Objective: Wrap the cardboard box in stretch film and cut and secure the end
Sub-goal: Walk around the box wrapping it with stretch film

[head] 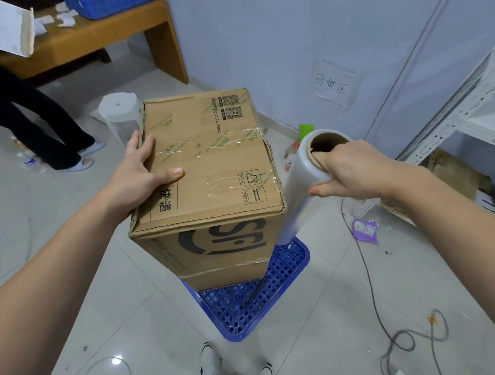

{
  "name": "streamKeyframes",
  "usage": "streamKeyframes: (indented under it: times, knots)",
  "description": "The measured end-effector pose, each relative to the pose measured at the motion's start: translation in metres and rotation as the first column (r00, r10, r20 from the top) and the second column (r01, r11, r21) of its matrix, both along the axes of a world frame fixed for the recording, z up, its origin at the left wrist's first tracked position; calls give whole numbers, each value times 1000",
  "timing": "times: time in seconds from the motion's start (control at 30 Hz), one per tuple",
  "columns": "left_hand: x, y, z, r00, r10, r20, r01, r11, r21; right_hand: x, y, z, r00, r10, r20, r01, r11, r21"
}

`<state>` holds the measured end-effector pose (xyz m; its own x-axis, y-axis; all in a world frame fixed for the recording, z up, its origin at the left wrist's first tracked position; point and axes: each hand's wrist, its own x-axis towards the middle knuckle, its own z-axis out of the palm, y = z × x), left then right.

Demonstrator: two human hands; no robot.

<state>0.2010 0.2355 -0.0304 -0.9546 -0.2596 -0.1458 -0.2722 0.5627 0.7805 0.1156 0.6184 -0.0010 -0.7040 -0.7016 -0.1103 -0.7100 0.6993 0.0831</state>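
Observation:
A brown cardboard box (211, 166) with clear tape and black printing stands upright on a blue perforated plastic pallet (262, 300). My left hand (143, 172) rests on the box's top left edge, fingers over the side and thumb flat on top. Just right of the box's near right corner, my right hand (350, 171) grips the upper end of a stretch film roll (300, 182), with fingers hooked into its cardboard core. The roll hangs almost vertical beside the box.
Another person's dark-trousered legs (31, 126) stand at the left by a wooden bench (92, 41). A white foam roll (119, 110) stands behind the box. A metal shelf (469, 106) is at the right, with black cables (387, 308) across the tiled floor.

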Motion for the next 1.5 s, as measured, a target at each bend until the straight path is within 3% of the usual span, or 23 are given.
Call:
streamKeyframes:
  times: [0.33, 0.57, 0.8, 1.13, 1.37, 1.5]
  knots:
    - [-1, 1, 1, 1000, 11, -5, -11, 1000, -5, 2, 15, -20, 987, -162, 24, 163, 986, -38]
    - [0, 3, 3, 1000, 10, 5, -10, 1000, -14, 3, 30, -9, 981, -118, 152, 108, 992, 72]
    - [0, 3, 4, 1000, 11, 8, -11, 1000, -12, 18, 34, -7, 997, -78, 16, 75, 987, 145]
    - [-4, 3, 1, 1000, 11, -8, -11, 1000, -15, 41, 22, -2, 942, -335, 8, 335, 942, -10]
    - [-6, 4, 1, 1000, 15, -10, -15, 1000, -18, 30, 15, 14, 952, -307, -2, 307, 952, -19]
    - [-5, 6, 1, 1000, 17, -19, -18, 1000, -23, 33, 9, 7, 964, -266, 0, 265, 962, 69]
